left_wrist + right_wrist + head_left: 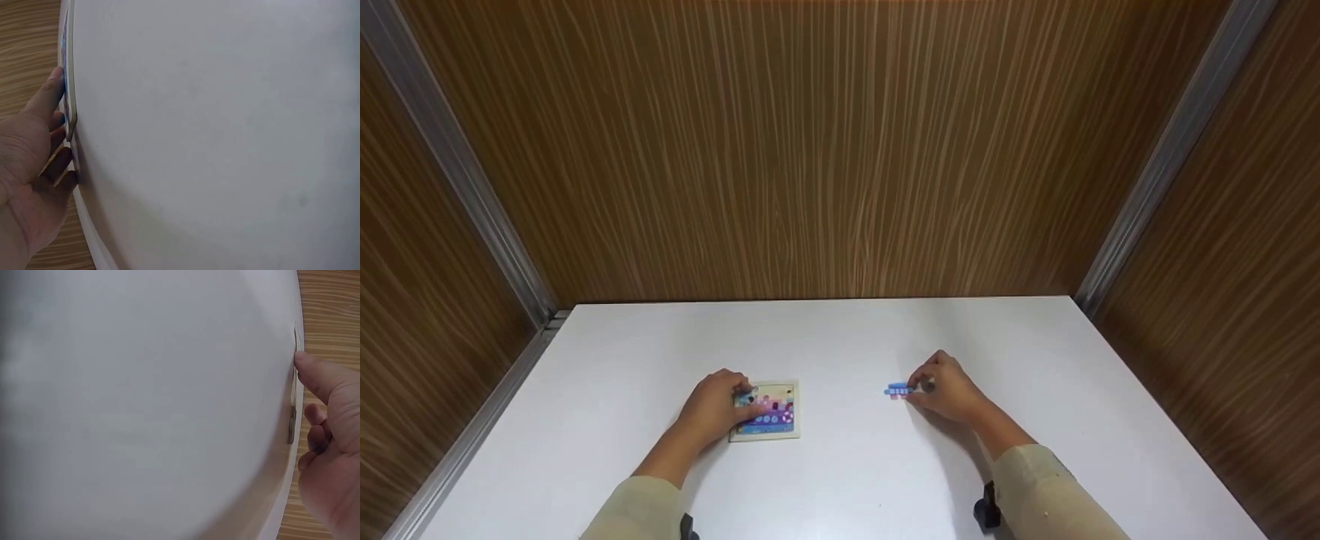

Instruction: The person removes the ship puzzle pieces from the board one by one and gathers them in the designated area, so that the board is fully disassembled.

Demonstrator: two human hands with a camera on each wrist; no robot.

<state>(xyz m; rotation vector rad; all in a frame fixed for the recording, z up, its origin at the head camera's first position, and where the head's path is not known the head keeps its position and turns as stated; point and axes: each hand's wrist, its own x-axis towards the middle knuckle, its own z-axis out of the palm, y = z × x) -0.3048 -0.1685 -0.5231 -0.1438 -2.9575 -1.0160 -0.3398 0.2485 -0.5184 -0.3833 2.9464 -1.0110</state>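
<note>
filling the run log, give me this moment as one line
left hand: rests on picture board | right hand: pinches small blue piece | surface: white table

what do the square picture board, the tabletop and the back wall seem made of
Picture board: probably wood, given its pale, plain rim around a colourful face. Tabletop: perhaps laminate, smooth white with a soft sheen. Back wall: wood or wood-look panel, brown with streaky grain; I can't tell which.
</note>
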